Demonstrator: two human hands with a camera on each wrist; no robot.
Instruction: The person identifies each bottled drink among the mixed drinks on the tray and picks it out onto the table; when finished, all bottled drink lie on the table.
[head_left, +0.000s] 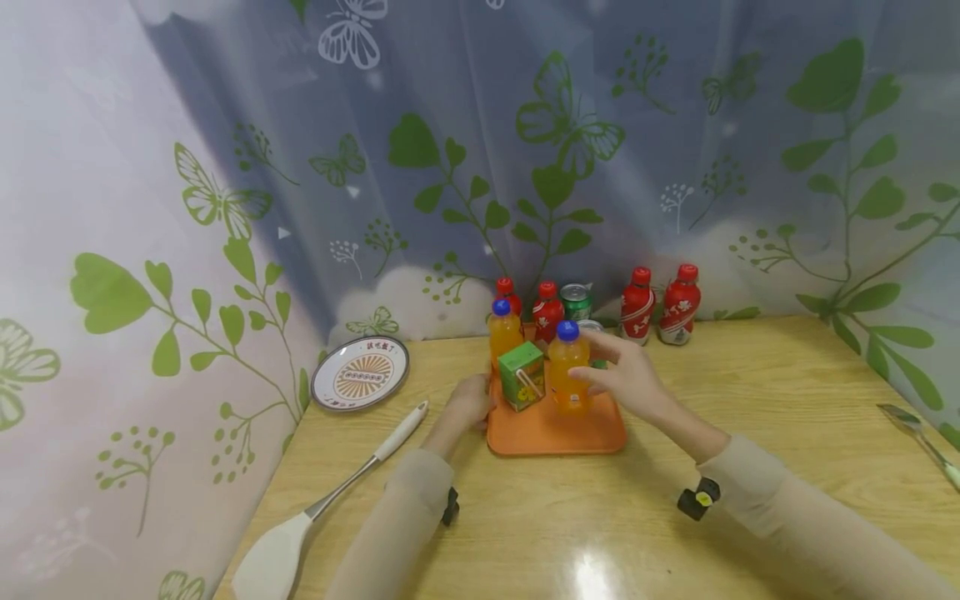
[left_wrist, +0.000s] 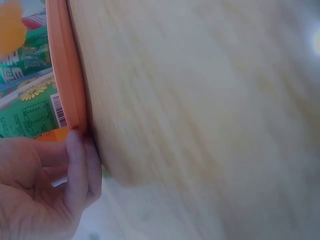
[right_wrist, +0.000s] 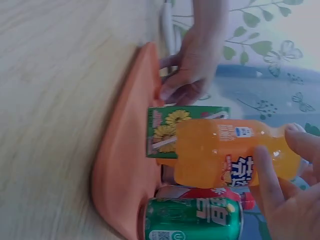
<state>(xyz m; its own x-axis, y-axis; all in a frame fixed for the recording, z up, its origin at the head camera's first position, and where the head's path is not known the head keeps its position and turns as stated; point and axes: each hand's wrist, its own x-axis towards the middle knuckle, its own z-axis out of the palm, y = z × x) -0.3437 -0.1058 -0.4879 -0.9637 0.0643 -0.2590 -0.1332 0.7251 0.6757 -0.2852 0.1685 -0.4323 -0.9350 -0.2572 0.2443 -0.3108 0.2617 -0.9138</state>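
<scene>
My right hand (head_left: 630, 375) grips an orange soda bottle (head_left: 567, 379) with a blue cap, fingers and thumb round its upper part. In the right wrist view the bottle's base hangs over the orange tray (right_wrist: 125, 155), with a gap between them. My left hand (head_left: 467, 403) pinches the tray's rim (left_wrist: 69, 75) at its left side. On the tray stand a green juice box (head_left: 517, 379) with a straw on its side, a second orange soda bottle (head_left: 505, 335), red bottles (head_left: 548, 312) and a green can (right_wrist: 192, 218).
Two more red bottles (head_left: 637, 308) stand against the patterned curtain, right of the tray. A round plate (head_left: 360, 373) leans at the back left. A white spatula (head_left: 273, 550) lies along the table's left side, and another utensil (head_left: 921, 433) at the far right.
</scene>
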